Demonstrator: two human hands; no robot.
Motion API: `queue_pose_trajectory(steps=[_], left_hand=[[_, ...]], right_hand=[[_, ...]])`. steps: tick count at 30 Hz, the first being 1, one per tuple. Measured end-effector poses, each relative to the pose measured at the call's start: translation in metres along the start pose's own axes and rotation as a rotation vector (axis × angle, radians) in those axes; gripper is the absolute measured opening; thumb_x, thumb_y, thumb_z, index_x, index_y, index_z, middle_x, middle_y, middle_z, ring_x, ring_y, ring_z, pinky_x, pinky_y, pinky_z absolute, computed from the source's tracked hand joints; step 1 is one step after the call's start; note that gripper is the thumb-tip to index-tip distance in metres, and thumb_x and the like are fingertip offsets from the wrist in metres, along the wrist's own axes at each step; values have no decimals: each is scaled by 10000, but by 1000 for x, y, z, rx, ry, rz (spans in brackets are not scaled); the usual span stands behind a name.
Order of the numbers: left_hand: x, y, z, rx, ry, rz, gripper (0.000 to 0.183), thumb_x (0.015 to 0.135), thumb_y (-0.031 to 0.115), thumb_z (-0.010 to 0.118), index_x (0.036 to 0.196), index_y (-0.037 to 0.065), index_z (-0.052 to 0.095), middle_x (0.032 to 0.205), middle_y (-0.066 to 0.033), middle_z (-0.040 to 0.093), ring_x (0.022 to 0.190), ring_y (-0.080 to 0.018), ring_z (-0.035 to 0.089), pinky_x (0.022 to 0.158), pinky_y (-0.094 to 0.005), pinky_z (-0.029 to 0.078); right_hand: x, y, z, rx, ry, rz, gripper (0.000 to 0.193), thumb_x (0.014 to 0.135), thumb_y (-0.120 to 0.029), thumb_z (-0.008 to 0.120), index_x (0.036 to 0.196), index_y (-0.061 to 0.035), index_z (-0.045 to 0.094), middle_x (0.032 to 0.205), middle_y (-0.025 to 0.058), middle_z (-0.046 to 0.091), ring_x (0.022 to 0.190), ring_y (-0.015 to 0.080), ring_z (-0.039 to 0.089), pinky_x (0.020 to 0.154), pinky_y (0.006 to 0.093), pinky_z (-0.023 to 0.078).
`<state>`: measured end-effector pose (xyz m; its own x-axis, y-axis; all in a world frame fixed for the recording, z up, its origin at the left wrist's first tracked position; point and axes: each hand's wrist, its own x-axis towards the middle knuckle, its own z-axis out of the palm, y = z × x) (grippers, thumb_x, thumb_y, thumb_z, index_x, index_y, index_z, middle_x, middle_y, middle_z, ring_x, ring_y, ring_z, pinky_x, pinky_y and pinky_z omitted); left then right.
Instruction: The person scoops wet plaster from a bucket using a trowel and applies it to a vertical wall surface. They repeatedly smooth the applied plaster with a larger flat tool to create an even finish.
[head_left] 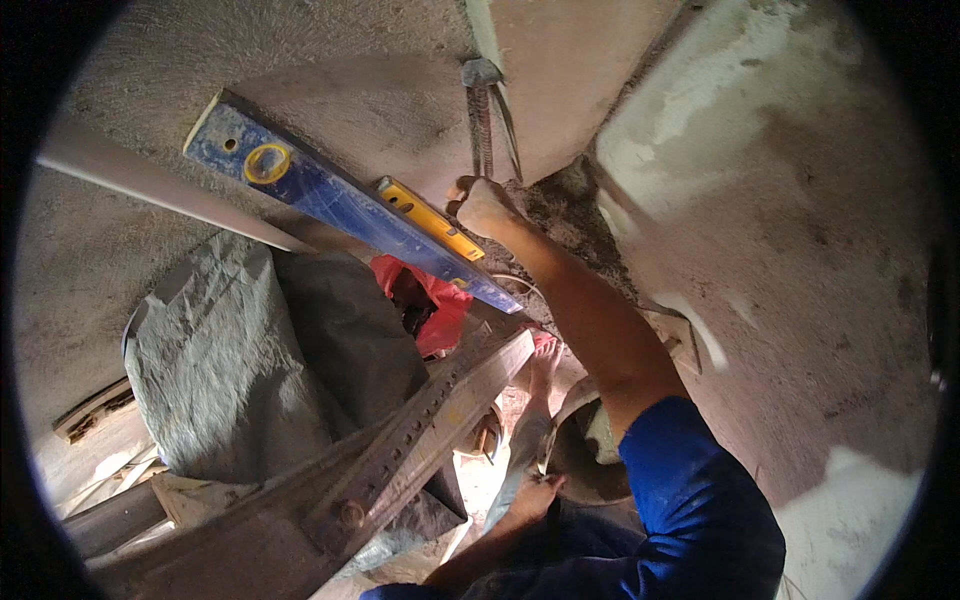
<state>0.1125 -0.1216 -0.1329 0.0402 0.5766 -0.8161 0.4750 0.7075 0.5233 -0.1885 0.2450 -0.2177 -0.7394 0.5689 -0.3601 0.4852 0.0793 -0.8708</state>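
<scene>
My right hand (487,208) reaches up to the wall with curled fingers. Just above it is a ribbed strip (480,130) that runs up to a grey block (481,72); whether my fingers hold the strip or something smaller does not show. Lower down, my left hand (540,492) is closed at the left rim of a round bucket (562,425) with grey material inside. Left of my right hand, a small yellow spirit level (430,218) lies along a long blue spirit level (335,195), which slants down to the right.
A perforated beam (430,420) crosses the lower left toward the middle. Grey sheeting (215,360) hangs at the left, beside a red bag (440,315). A pale pipe (170,190) slants along the left wall. Rough plastered wall (780,300) fills the right side.
</scene>
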Motion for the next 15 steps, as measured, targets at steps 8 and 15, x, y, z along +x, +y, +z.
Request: queue_pose_trajectory(steps=[8,15], left_hand=[[-18,39,-53,-960,137,-488,354,909,184,722,1209,5,669,1102,-129,745,993,-231,691,899,-372,534],[-23,62,-108,-810,32,-726,448,909,271,732,1249,-5,642,1134,-195,727,1071,-318,690,958,-412,522]], right_hand=[[76,33,85,-278,-167,-131,432,809,-337,804,1165,-110,712,1120,155,735,1037,330,707,887,428,562],[90,30,94,-394,-212,-216,366,847,-271,711,1185,-129,711,1182,178,712,1094,369,682,932,445,545]])
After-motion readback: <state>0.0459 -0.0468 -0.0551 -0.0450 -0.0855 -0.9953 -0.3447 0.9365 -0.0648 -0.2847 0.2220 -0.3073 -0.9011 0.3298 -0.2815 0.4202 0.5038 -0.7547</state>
